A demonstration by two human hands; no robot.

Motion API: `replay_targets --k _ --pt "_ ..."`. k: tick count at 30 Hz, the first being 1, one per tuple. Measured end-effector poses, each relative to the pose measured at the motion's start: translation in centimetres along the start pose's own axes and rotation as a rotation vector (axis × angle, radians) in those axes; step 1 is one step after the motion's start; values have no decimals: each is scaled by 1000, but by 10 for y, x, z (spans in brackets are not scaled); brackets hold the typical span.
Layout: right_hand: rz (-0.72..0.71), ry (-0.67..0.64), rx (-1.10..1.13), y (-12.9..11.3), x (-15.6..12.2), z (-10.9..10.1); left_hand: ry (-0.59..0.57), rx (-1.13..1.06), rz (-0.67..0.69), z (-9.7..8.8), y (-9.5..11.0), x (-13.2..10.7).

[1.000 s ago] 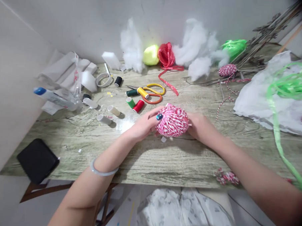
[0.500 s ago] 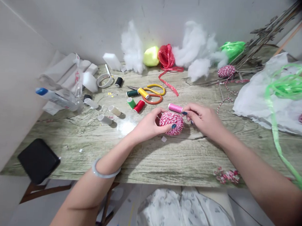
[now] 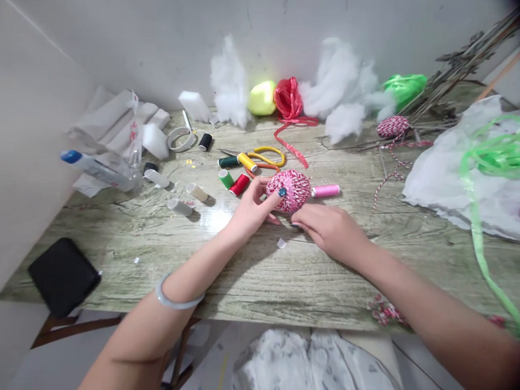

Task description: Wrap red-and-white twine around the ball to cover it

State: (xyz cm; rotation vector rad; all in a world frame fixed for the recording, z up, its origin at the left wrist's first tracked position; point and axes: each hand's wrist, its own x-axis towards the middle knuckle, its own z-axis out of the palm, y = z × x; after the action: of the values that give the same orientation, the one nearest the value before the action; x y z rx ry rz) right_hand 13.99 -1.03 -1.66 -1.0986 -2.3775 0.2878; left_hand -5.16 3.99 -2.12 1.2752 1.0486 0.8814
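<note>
A ball of red-and-white twine is gripped in my left hand, the thumb pressed on its near side and the other fingers behind it. My right hand is closed just below the ball's lower right edge, fingertips pinched together; whatever they hold is too small or hidden to make out. Right of the ball, a pink thread spool lies on its side on the table. Behind my left hand are a red spool, a green spool, a yellow spool and orange-yellow scissors.
White stuffing, a red ribbon roll and a yellow bundle line the wall. At right, green ribbon lies on white cloth. A black case, a glue bottle and tape sit left.
The twine ball has been raised and turned in my left hand. My right hand has moved from beside the pink spool to under the ball. The pink spool now lies farther right.
</note>
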Motion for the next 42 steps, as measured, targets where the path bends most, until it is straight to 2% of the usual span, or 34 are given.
replay_targets --k 4,11,16,20,24,28,34,42 --pt "41 -26 -47 3 -2 2 -8 -133 -124 -3 1 4" --pt "182 -21 23 16 -5 6 -55 -253 -177 -4 12 2" --pt "195 62 128 23 -2 0 -258 -143 -151 -2 13 -6" --pt "289 127 138 25 -1 -9 -355 -7 -99 -2 18 -13" --pt "365 201 160 26 0 -15 -352 173 -25 -3 19 -13" --pt "406 220 257 25 1 -19 -306 334 99 -3 12 -10" --pt "262 235 212 14 0 -22 -233 431 177 1 9 -12" --pt "41 172 59 3 -3 -16 -168 278 64 3 8 -12"
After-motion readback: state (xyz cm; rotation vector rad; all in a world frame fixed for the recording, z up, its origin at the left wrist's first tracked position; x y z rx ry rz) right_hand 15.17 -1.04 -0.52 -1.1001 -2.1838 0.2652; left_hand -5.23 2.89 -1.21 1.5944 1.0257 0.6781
